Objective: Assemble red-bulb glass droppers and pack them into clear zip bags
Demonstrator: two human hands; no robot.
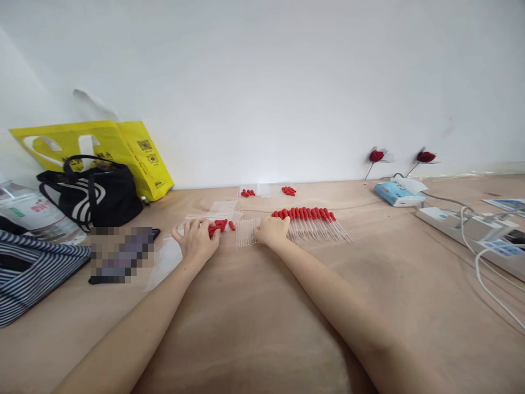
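Observation:
My left hand (197, 239) rests at the left end of a small pile of red rubber bulbs (219, 225), its fingers bent and apart, touching the pile. A single red bulb (232, 225) lies just right of it. My right hand (273, 230) is closed, with fingertips turned down and hidden, between two rows. On its left is a row of bare clear thin tubes (245, 234). To its right lies a slanted row of droppers (315, 223), clear tubes with red bulbs on their far ends. What the right fingers hold is hidden.
By the wall are more red bulbs (289, 191) and clear plastic bags (268, 190). Bags (153, 158), a large bottle (41, 213) and a blurred-out phone (127, 257) stand or lie left. Tissues (397, 192), a power strip (471, 235) and cables occupy the right.

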